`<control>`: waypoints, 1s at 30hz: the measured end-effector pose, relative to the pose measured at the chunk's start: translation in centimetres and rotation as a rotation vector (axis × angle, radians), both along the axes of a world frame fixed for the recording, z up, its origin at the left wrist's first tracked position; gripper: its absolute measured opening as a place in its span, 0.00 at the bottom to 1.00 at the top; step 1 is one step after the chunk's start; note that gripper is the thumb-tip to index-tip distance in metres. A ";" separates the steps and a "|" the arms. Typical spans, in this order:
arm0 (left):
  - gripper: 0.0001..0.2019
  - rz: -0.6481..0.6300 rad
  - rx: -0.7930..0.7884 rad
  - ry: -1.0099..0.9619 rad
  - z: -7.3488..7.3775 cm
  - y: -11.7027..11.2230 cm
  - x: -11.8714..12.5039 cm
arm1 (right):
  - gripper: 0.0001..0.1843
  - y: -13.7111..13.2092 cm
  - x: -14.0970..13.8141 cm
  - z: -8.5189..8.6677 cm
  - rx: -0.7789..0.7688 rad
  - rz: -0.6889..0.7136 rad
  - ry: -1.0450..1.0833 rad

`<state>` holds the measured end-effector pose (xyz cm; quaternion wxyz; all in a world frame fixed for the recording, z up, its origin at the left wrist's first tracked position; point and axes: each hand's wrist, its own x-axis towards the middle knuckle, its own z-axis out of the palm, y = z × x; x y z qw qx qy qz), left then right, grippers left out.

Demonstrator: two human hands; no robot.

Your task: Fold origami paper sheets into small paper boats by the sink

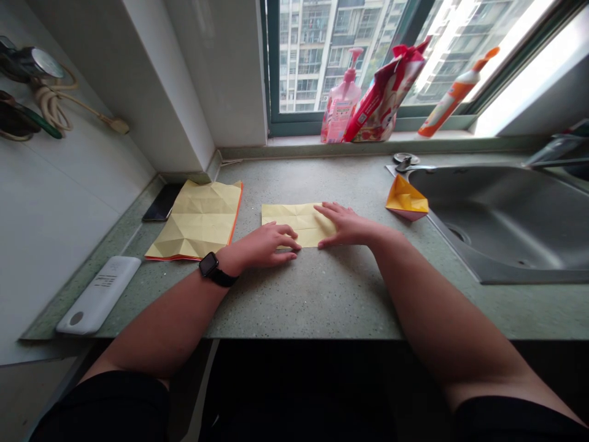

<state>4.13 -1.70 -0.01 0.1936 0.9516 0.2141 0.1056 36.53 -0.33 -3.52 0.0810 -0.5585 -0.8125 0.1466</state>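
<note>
A pale yellow sheet of paper (298, 215), folded into a rectangle and marked with creases, lies flat on the counter. My left hand (269, 244), with a black watch on its wrist, rests at the paper's lower left, fingers apart. Across the right end of the same paper, my right hand (345, 224) is spread, its fingertips on the top and its thumb at the near edge. To the left lies a stack of creased yellow sheets (197, 218) with orange undersides. A folded orange paper piece (407, 197) stands to the right, beside the sink.
A white power bank (99, 294) and a dark phone (162, 202) lie at the left. The steel sink (506, 221) fills the right side. On the windowsill stand a pink pump bottle (341, 107), a red bag (386, 95) and an orange-white bottle (453, 98).
</note>
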 end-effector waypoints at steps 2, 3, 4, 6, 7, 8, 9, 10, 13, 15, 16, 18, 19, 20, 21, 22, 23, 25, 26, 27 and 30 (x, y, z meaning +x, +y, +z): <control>0.12 -0.002 -0.013 -0.012 0.0 0.0 0.0 | 0.67 0.3 1.0 0.0 -0.005 -0.023 -0.015; 0.12 -0.001 -0.018 -0.019 0.0 0.0 0.0 | 0.67 0.4 1.4 0.0 -0.015 -0.035 -0.024; 0.12 0.000 -0.022 -0.023 0.0 0.0 0.0 | 0.68 0.4 1.8 0.1 -0.030 -0.046 -0.033; 0.12 0.000 -0.029 -0.027 0.0 -0.1 0.0 | 0.69 0.5 2.5 0.2 -0.064 -0.066 -0.047; 0.12 -0.003 -0.032 -0.028 0.0 -0.1 0.0 | 0.70 0.5 2.8 0.3 -0.076 -0.073 -0.050; 0.11 -0.007 -0.036 -0.030 0.1 -0.1 0.0 | 0.71 0.5 3.1 0.5 -0.083 -0.076 -0.048; 0.12 -0.011 -0.040 -0.034 0.1 -0.1 0.0 | 0.72 0.5 3.5 0.7 -0.085 -0.076 -0.040; 0.12 -0.015 -0.043 -0.039 0.0 -0.1 -0.1 | 0.72 0.6 3.8 1.0 -0.083 -0.073 -0.022; 0.13 -0.020 -0.039 -0.052 -0.1 0.0 -0.1 | 0.67 0.6 4.2 2.2 -0.024 -0.103 0.080; 0.13 -0.019 -0.021 -0.052 -0.3 0.1 -0.1 | 0.59 0.6 3.6 3.1 0.119 -0.170 0.166; 0.14 -0.018 -0.008 -0.050 -0.4 0.1 -0.1 | 0.54 0.6 2.9 3.4 0.212 -0.182 0.201; 0.14 -0.014 0.021 -0.038 -0.6 0.1 -0.1 | 0.39 0.4 1.1 3.7 0.353 -0.149 0.242; 0.15 -0.009 0.034 -0.028 -0.6 0.0 -0.1 | 0.32 0.2 0.1 3.8 0.367 -0.094 0.245; 0.16 -0.006 0.044 -0.017 -0.7 0.0 0.0 | 0.26 0.0 -0.8 3.7 0.361 -0.027 0.243; 0.17 -0.004 0.048 -0.007 -0.7 -0.1 0.0 | 0.23 -0.2 -1.7 3.5 0.330 0.057 0.230; 0.17 -0.004 0.048 0.003 -0.7 -0.1 0.0 | 0.22 -0.4 -2.3 3.3 0.290 0.131 0.208; 0.18 -0.006 0.044 0.011 -0.7 -0.2 0.1 | 0.23 -0.5 -2.8 3.1 0.252 0.178 0.184; 0.18 -0.007 0.028 0.019 -0.6 -0.3 0.1 | 0.25 -0.7 -3.3 2.6 0.186 0.232 0.146; 0.17 -0.004 0.020 0.021 -0.6 -0.3 0.1 | 0.25 -0.7 -3.3 2.3 0.163 0.240 0.134; 0.17 0.000 0.014 0.023 -0.5 -0.4 0.1 | 0.25 -0.7 -3.2 2.1 0.148 0.243 0.127; 0.15 0.013 0.014 0.019 -0.5 -0.4 0.2 | 0.24 -0.4 -3.0 1.7 0.132 0.231 0.120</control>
